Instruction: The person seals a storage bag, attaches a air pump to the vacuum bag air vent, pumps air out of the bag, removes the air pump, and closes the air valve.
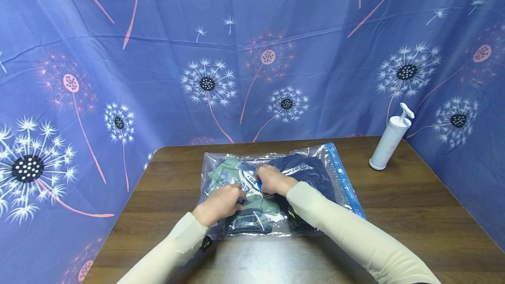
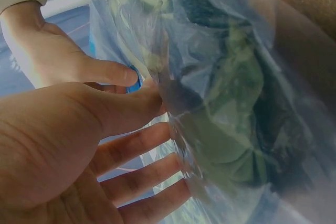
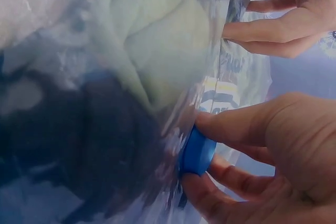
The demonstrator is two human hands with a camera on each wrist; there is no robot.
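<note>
And here the right hand (image 1: 275, 180) has a blue cap (image 3: 198, 152) pinched between thumb and fingers, right against the film! Just beside it, the left hand (image 1: 221, 204) sits with fingers spread, tips touching the plastic; whether they nip any of it, I cannot tell. Under both hands, the clear zip storage bag (image 1: 285, 229) lies flat on the tabletop (image 1: 430, 200), its blue zip strip (image 1: 344, 179) running down the right end. Look inside: a folded green garment (image 1: 219, 172) with printed lettering fills the left half, a navy garment (image 1: 315, 174) the right, and the film over them is shiny and creased. Cream sleeves (image 1: 351, 236) reach in from the near edge. Further out, at the back right, a white hand pump (image 1: 388, 143) stands upright, handle on top, well apart from the bag. Behind it all hangs a blue dandelion-print cloth (image 1: 335, 100).
</note>
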